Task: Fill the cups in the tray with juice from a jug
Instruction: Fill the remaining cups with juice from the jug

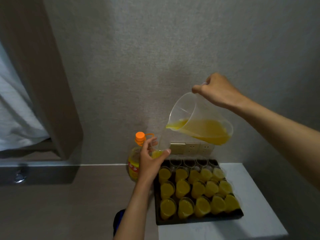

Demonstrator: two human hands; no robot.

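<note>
1. Your right hand (pixel 214 90) has its fingers curled round the handle of the clear jug (pixel 199 122) and holds it raised above the far edge of the tray (pixel 199 219), tipped well over to the left.
2. The jug's long axis runs from base at the right to spout at the lower left. The juice pools along the lower wall and reaches the lip.
3. Your left hand (pixel 150 163) holds one clear cup (pixel 160 148) in the air, fingers and thumb wrapped round its lower part, just left of the tray's far-left corner.
4. The relation that governs the pour: the cup's mouth sits directly below and touching, or all but touching, the spout. The cup is only filled at its bottom. Keep the mouth under the lip as you tilt further.
5. Judge the cup's return path from here. The far row of cups (pixel 188 161) in the tray looks empty, while the three nearer rows hold juice. The left hand is the nearer hand to the open far-left place.
6. A juice bottle (pixel 134 163) with an orange cap stands just left of the tray, partly behind your left hand. Avoid knocking it as you lower the cup.
7. The tray rests on a white table (pixel 251 196) set against the wall.
</note>
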